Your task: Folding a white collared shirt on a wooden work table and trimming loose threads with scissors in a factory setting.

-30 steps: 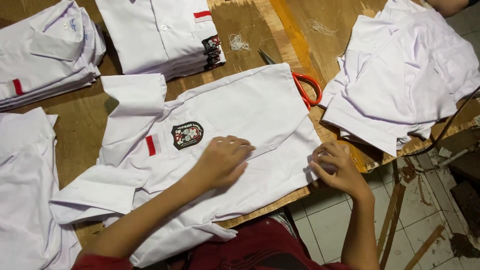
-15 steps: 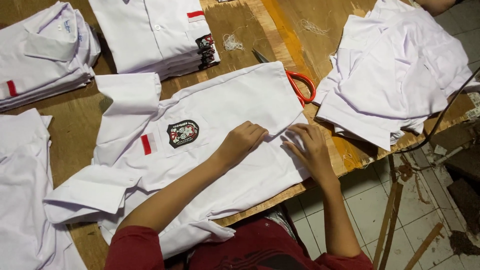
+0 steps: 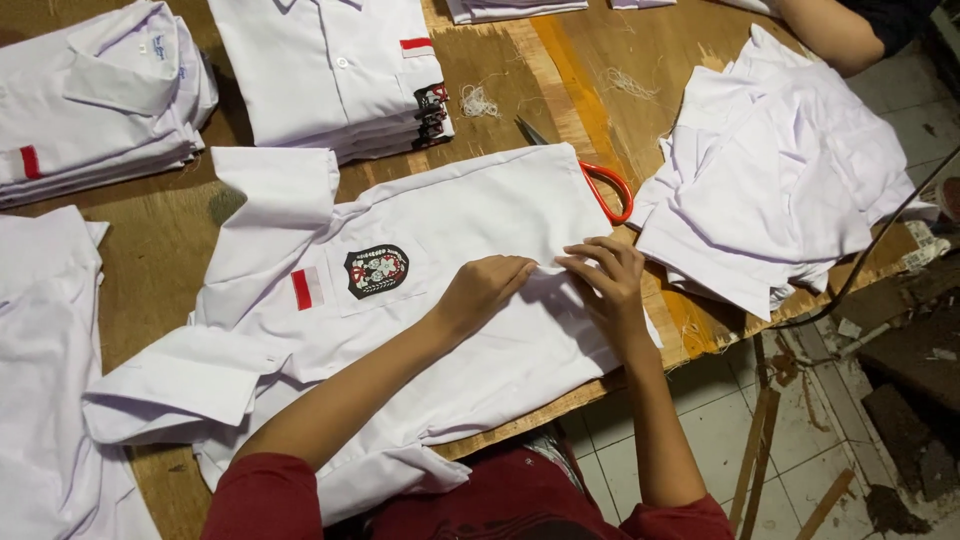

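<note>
A white short-sleeved shirt (image 3: 470,225) lies spread flat on the wooden table (image 3: 520,80), with a dark crest patch (image 3: 376,270) and a small red-and-white patch on its chest. My left hand (image 3: 482,290) rests on the shirt's lower middle, fingers pinching a fold of the cloth. Right beside it, my right hand (image 3: 610,280) presses on the same fold near the shirt's hem, fingertips almost meeting the left hand's.
Red-handled scissors (image 3: 600,180) lie partly under the shirt's far edge. Folded white shirts are stacked at the back (image 3: 330,70) and far left (image 3: 90,100). A loose heap of white shirts (image 3: 770,180) lies on the right. Another person's arm (image 3: 830,35) shows top right.
My right hand has slid left from the shirt's hem corner toward the left hand, and both now meet on a fold. The view has shifted slightly.
</note>
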